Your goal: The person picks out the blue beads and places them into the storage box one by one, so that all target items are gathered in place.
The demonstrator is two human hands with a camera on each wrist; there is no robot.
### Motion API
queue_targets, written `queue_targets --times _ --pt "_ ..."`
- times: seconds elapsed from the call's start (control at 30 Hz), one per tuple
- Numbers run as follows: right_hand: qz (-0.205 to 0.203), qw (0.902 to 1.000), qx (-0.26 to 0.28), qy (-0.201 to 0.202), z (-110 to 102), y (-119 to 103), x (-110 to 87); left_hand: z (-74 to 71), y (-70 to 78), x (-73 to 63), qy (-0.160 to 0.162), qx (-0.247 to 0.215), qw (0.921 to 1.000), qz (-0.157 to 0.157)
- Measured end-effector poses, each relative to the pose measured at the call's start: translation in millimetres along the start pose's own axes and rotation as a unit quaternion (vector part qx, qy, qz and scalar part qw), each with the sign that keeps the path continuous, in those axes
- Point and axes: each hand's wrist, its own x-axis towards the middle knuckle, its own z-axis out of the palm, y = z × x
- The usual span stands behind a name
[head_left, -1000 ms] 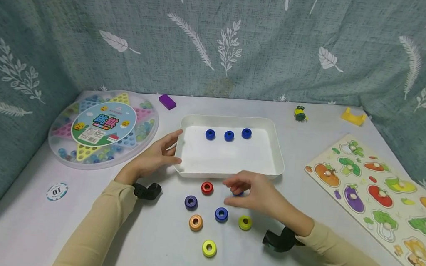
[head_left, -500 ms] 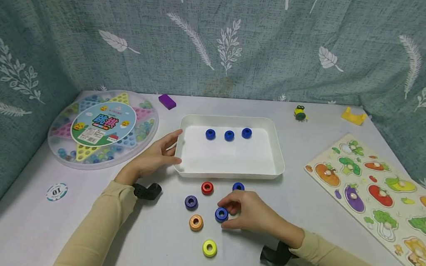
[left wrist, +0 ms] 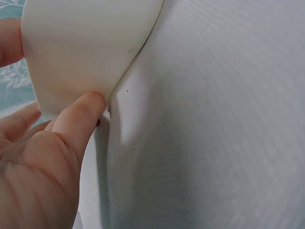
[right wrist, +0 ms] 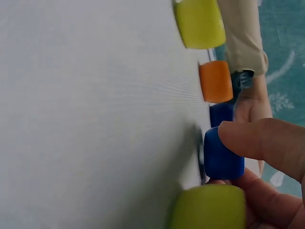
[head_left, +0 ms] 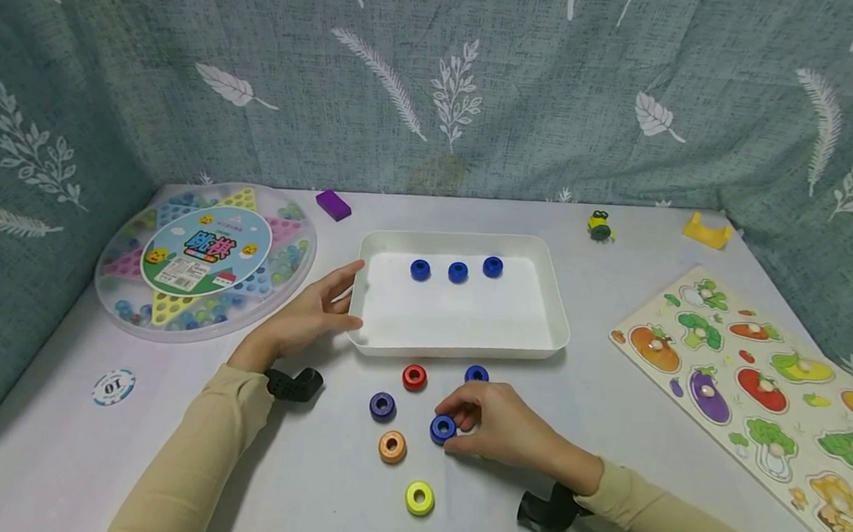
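My right hand pinches a blue ring-shaped bead between thumb and fingers, low over the table. In the right wrist view the thumb lies on one side of this blue bead, the fingers on the other. A yellow-green bead sits close by, hidden behind the hand in the head view. My left hand rests against the left end of a white tray, fingertips and thumb spread along its wall. The thumb touches the tray's outer wall near the base. Inside the tray stand three blue beads.
Red, purple, orange, yellow and blue beads lie before the tray. A round marble game is left, a vegetable puzzle board right. Small toys, including a purple block, line the back.
My right hand has come down toward the front from near the tray's front edge and taken hold of the blue bead. The left hand stays against the tray.
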Motion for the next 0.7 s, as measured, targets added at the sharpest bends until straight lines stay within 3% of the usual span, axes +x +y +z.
queue_targets --times 0.17,0.33,0.5,0.7 --pt "0.002 0.9999 0.012 0.006 -10 -6 3.4 -0.7 0.0 -1.3 0.002 -0.002 1.0 0.0" --pt "-0.015 0.9992 0.002 0.038 -38 -21 15.2 -1.5 0.5 -2.2 0.003 -0.004 1.0 0.0" --pt "-0.002 0.9973 -0.018 0.072 -71 -35 42.8 -1.2 0.8 -2.3 0.001 -0.008 1.0 -0.002" --pt "0.033 0.9967 -0.015 0.072 -94 -31 88.0 0.7 1.1 -2.1 0.001 0.0 1.0 -0.001"
